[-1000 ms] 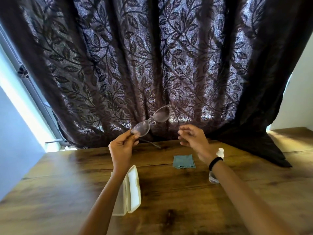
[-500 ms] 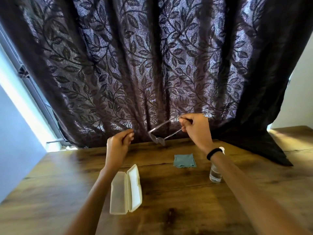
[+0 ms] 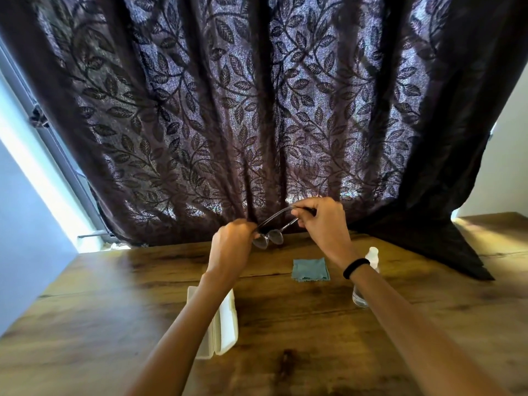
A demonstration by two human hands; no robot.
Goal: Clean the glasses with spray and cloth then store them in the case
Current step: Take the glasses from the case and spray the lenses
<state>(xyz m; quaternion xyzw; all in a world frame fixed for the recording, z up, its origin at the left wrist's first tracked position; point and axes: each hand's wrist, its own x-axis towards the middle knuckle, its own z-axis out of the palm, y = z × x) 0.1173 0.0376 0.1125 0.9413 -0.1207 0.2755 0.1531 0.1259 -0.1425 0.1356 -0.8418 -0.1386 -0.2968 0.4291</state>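
I hold a pair of clear-lensed glasses in the air above the far side of the wooden table. My right hand pinches the ends of both temples, lenses hanging down toward me. My left hand grips the frame at the left lens. A teal cloth lies flat on the table below my right hand. A small clear spray bottle with a white cap stands behind my right wrist, partly hidden. The white case lies open under my left forearm.
A dark leaf-patterned curtain hangs along the table's far edge, and its right end drapes onto the tabletop. A bright window frame runs at the left.
The glasses passed from my left hand to my right, which now holds the temples. My left hand let go, then came back to the frame at the left lens. The glasses dropped lower.
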